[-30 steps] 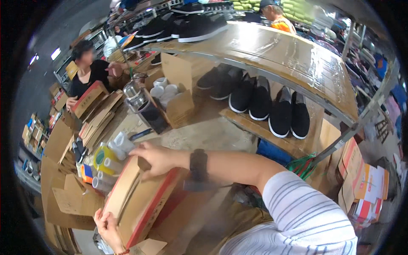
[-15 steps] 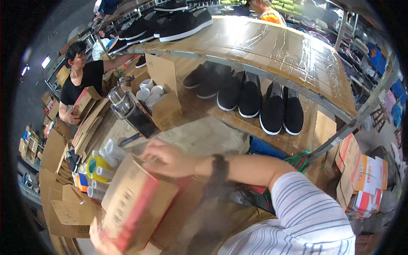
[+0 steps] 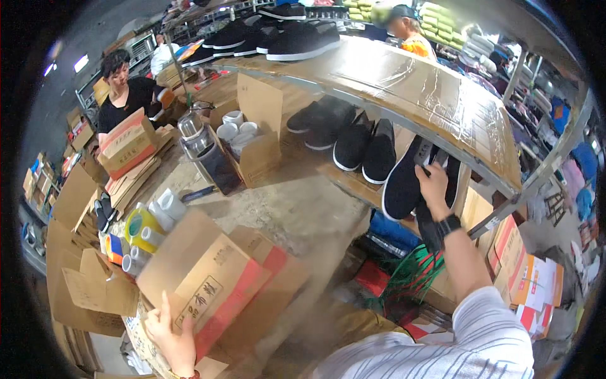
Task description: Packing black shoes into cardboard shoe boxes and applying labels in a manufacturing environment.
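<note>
Right now my left hand [image 3: 169, 339] is at the near left of the table [image 3: 287, 213], its fingers spread against the side of a cardboard box [image 3: 222, 273] with a red band; how firmly they press I cannot tell. My right hand [image 3: 433, 184] reaches to the low shelf [image 3: 346, 175] on the right, fingers curled and pinching the opening of a black shoe [image 3: 398, 194]. Its mate [image 3: 452, 167] is just beside it on the right; whether I grip that one too I cannot tell. Another black pair [image 3: 364, 150] stands to the left on the same shelf. Left of my box lie a yellow roll [image 3: 140, 222] and white rolls [image 3: 170, 205]. At far left, a co-worker [image 3: 124, 95] is behind another red-banded box [image 3: 129, 146].
</note>
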The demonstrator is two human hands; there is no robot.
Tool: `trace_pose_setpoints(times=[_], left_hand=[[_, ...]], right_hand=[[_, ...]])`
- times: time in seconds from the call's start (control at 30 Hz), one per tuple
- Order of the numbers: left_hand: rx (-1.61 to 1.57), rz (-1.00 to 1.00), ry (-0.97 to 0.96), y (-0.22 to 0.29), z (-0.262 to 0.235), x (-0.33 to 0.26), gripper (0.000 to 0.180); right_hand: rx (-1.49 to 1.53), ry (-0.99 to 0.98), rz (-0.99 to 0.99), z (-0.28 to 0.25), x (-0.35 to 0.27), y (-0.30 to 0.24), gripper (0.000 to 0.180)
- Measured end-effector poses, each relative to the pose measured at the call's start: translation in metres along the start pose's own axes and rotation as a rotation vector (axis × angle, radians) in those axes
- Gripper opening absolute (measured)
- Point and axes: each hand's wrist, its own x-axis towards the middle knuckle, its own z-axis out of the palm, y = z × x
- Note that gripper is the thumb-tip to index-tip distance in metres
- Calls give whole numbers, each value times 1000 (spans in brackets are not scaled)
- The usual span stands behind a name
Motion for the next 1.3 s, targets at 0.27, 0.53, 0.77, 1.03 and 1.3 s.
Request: trace_pose_setpoints(times=[0.27, 0.53, 0.77, 1.03, 1.3], left_hand=[[174, 70, 330, 19, 46, -46, 38], [-1227, -78, -134, 117, 41, -46, 53], [-451, 222, 645, 48, -5, -5, 43], [-58, 340, 634, -13, -9, -14, 25], [-541, -122, 281, -127, 13, 1, 55]], right_hand=[[1825, -935, 883, -36, -107, -154, 23], [1947, -1324, 807, -3, -166, -212, 25], [1601, -1272, 488, 51, -173, -215, 28], [1841, -1249, 336, 31, -172, -279, 30], [909, -584, -1352, 56, -156, -381, 11]])
